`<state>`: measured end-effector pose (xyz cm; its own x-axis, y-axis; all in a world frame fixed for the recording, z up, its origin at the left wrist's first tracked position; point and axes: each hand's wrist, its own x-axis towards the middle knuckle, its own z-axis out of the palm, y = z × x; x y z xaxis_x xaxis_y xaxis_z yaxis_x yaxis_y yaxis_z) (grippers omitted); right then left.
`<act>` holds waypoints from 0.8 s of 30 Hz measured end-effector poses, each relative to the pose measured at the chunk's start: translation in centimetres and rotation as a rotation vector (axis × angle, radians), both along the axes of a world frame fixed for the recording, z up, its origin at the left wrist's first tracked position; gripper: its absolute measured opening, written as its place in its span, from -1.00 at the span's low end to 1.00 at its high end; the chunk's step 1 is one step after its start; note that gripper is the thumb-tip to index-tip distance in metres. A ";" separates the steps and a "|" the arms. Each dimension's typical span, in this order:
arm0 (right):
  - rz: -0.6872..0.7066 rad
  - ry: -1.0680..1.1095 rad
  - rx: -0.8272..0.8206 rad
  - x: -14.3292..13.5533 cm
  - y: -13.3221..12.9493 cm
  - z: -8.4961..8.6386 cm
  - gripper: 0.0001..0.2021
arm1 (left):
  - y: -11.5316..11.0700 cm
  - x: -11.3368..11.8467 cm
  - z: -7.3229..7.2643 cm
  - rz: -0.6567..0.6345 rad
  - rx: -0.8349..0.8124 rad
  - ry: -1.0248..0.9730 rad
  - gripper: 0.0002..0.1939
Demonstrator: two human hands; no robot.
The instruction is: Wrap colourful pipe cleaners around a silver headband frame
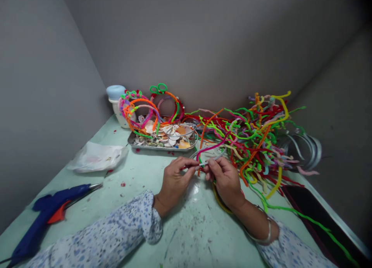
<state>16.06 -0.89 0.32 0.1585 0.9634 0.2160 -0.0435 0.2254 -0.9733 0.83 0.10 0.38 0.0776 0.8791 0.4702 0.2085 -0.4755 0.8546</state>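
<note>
My left hand (pixel 176 179) is closed in a pinch where several pipe cleaners meet at a thin grey headband. My right hand (pixel 226 179), also closed, grips the pale grey headband (pixel 219 156) beside it. From between my fingertips a magenta pipe cleaner (pixel 213 146) curves up to the right. Green and orange bits of pipe cleaner show at the same spot. My fingers hide the exact join. Just behind my hands, a metal tray (pixel 162 148) holds shells and small stones, with fuzzy colored headbands (pixel 142 101) standing on it.
A large tangle of pipe cleaners (pixel 255 132) spreads at the back right, with grey bands (pixel 312 151) beside it. At left lie a blue glue gun (pixel 55 200) and a plastic bag (pixel 99 156). A blue-lidded bottle (pixel 116 101) stands behind. A dark flat object (pixel 316 217) lies at right.
</note>
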 end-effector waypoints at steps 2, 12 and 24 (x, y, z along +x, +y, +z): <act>0.006 0.014 -0.004 0.0 0.0 0.0 -0.70 | 0.1 0.0 0.0 0.001 0.003 0.001 -0.94; 0.031 0.066 -0.014 0.1 0.0 -0.4 -0.72 | 0.2 -0.1 0.0 0.013 0.062 0.016 -0.92; 0.051 0.080 -0.006 0.2 0.0 -0.7 -0.74 | 0.3 -0.1 -0.2 0.009 0.074 0.015 -0.90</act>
